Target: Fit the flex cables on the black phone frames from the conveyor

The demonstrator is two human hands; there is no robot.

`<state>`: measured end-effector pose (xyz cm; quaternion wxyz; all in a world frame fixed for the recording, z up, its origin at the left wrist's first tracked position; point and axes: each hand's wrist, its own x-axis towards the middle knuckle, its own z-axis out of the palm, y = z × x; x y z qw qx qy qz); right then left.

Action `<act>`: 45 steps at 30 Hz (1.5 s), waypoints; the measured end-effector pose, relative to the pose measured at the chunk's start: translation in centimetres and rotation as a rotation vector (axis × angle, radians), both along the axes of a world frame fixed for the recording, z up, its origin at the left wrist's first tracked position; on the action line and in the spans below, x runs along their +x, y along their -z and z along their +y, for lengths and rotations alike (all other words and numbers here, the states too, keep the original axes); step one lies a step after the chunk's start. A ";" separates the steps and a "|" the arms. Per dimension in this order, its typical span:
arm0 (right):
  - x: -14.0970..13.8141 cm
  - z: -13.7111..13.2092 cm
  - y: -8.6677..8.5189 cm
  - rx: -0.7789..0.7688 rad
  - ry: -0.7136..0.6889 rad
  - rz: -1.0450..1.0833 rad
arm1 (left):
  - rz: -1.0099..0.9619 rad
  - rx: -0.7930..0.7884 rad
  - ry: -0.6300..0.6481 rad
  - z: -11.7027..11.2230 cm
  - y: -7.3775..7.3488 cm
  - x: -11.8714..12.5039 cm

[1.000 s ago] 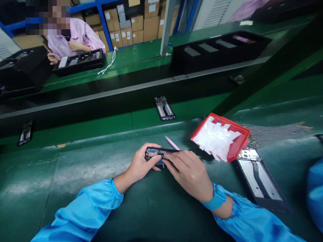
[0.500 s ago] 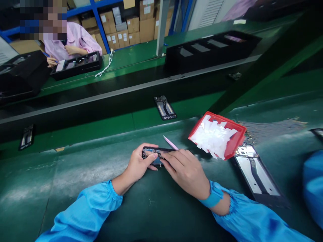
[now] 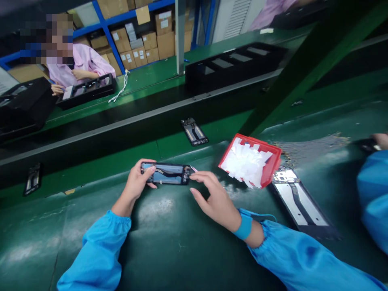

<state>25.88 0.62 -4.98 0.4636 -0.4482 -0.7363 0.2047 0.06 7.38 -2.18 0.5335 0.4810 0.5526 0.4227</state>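
Observation:
My left hand (image 3: pixel 135 184) is closed around the left end of an opened phone (image 3: pixel 169 173), thumb on top and fingers beneath. The phone lies level above the mat, its dark ribbon cable and inner parts facing up. My right hand (image 3: pixel 214 200) is just right of the phone's other end, thumb and fingers apart with nothing between them. Whether its fingertips touch the phone's edge I cannot tell. Pink tweezers (image 3: pixel 193 169) show behind the phone's right end, partly hidden by my fingers. A blue band circles my right wrist.
A red bin (image 3: pixel 274 163) of white strips stands on the right, beside another opened phone (image 3: pixel 303 202) and a bundle of thin cables (image 3: pixel 315 147). More opened phones (image 3: pixel 194 132) lie on the green strip ahead. A blue sleeve (image 3: pixel 376 194) is at far right; a person in pink (image 3: pixel 83 60) sits opposite.
My left hand has carried the phone to the left and turned its face more upward. My right hand has come off the phone's surface, its fingers now spread. The camera view has shifted.

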 end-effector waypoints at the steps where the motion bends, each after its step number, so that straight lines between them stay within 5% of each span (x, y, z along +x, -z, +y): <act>1: 0.1 0.4 0.5 -0.051 -0.034 0.007 | -0.003 -0.008 -0.042 0.5 0.1 -0.6; 4: 0.8 1.7 1.8 -0.118 -0.059 -0.025 | -0.019 -0.005 -0.140 1.1 0.5 -1.1; 9: 1.9 2.6 2.7 -0.095 0.102 -0.034 | -0.024 0.022 -0.089 -0.5 0.9 0.8; 20: 2.0 3.1 1.7 -0.213 0.073 0.066 | 0.044 0.102 0.031 -4.9 0.5 4.6; 31: 0.2 1.8 1.3 -0.156 0.191 0.079 | 0.198 0.295 0.074 -8.1 2.5 6.3; 45: -1.3 0.2 0.0 -0.199 0.224 0.082 | 0.429 0.604 0.033 -8.7 3.4 7.1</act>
